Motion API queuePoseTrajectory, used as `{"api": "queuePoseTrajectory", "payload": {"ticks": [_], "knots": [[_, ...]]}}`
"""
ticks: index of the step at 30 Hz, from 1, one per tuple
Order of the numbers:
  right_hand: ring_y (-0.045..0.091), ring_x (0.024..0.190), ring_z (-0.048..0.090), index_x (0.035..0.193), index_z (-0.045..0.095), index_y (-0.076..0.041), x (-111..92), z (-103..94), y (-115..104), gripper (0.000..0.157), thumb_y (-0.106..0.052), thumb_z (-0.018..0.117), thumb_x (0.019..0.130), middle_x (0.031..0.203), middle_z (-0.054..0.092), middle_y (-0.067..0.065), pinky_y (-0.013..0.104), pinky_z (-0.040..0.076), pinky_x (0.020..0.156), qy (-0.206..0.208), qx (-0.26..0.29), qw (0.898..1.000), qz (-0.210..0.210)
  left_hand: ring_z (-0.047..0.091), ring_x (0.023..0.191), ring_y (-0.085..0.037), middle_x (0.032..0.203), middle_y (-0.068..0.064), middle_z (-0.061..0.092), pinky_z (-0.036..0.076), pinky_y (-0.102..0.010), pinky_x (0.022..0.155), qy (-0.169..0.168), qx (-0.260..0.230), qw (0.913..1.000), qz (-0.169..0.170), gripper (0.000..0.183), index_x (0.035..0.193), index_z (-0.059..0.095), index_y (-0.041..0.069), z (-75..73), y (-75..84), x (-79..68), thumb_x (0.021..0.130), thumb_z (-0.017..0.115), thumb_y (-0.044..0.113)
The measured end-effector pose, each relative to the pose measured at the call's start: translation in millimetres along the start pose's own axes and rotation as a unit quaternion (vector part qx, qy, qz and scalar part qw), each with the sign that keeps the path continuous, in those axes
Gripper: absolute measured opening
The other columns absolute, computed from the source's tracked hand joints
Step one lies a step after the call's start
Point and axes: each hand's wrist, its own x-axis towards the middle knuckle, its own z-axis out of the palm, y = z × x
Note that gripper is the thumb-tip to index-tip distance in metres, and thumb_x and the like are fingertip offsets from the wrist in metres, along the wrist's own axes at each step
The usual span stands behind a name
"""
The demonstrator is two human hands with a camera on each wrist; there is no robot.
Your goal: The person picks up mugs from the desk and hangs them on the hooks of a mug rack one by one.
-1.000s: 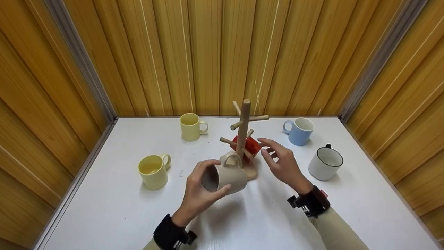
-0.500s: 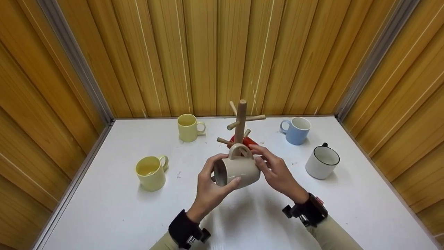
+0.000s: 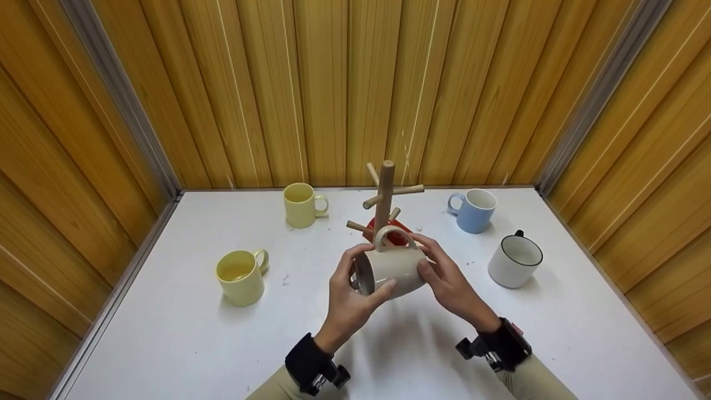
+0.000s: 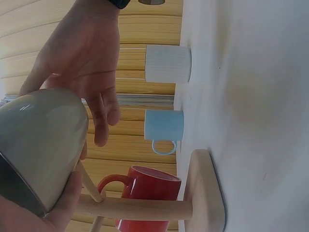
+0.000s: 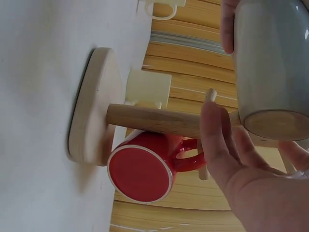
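Note:
Above the table, a beige-grey mug (image 3: 399,269) is tipped on its side, its handle up and its mouth to the left. My left hand (image 3: 347,297) grips it at the rim end, thumb in front and fingers behind. At the base end my right hand (image 3: 452,286) holds it between thumb and fingers. Just behind the mug stands a wooden mug tree (image 3: 383,205) with several pegs. A red mug (image 5: 140,171) hangs by its handle on a low peg; the held mug and right hand partly cover it in the head view.
Two yellow mugs stand on the left, one nearer (image 3: 240,286) and one farther (image 3: 300,206). A light blue mug (image 3: 476,215) and a white mug with a dark rim (image 3: 512,269) stand on the right. Wood-patterned panels (image 3: 328,94) enclose the white table (image 3: 166,328).
My left hand has carried the beige-grey mug to the right, in front of the mug tree. My right hand has come from beside the tree to take hold of the mug's base end.

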Motion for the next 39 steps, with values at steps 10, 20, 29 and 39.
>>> {"api": "queuePoseTrajectory", "payload": {"ticks": [10, 20, 29, 39], "knots": [[0.035, 0.1, 0.065, 0.152, 0.04, -0.006, -4, -6.1, 3, 0.05, -0.006, 0.056, 0.105, 0.13, 0.054, 0.021, 0.044, 0.062, 0.077, -0.028, 0.052, 0.998, 0.004, 0.06, 0.114, -0.026, 0.136, -0.005, 0.056, 0.058, -0.042, 0.086, -0.028, -0.021, 0.9992, -0.017, 0.065, 0.139, 0.052, 0.021, 6.0, -1.8, 0.0, 0.083, 0.086, 0.023], [0.034, 0.107, 0.062, 0.148, 0.048, -0.006, -7, -10.6, 6, 0.049, -0.004, 0.063, 0.101, 0.13, 0.06, 0.019, 0.034, 0.058, 0.088, 0.005, 0.02, 1.0, 0.003, 0.057, 0.118, -0.025, 0.136, -0.006, 0.044, 0.058, -0.04, 0.089, -0.072, 0.003, 0.9966, -0.041, 0.072, 0.145, 0.046, 0.025, 4.9, -2.8, 1.4, 0.085, 0.085, 0.03], [0.034, 0.104, 0.063, 0.145, 0.051, -0.009, -9, -14.8, 14, 0.047, -0.005, 0.065, 0.1, 0.127, 0.062, 0.019, 0.033, 0.059, 0.085, 0.01, 0.005, 1.0, 0.007, 0.059, 0.123, -0.023, 0.145, -0.002, 0.049, 0.057, -0.04, 0.093, -0.098, 0.017, 0.9943, -0.038, 0.079, 0.149, 0.043, 0.02, -5.2, -6.5, 1.8, 0.084, 0.086, 0.031], [0.035, 0.106, 0.062, 0.147, 0.049, -0.009, -12, -15.5, 21, 0.047, -0.01, 0.064, 0.102, 0.13, 0.06, 0.023, 0.032, 0.059, 0.085, -0.002, 0.002, 1.0, 0.028, 0.066, 0.112, -0.025, 0.142, -0.002, 0.05, 0.06, -0.036, 0.087, -0.117, 0.033, 0.9906, -0.062, 0.076, 0.142, 0.051, 0.02, -11.8, -11.8, -4.1, 0.079, 0.091, 0.033]]}}
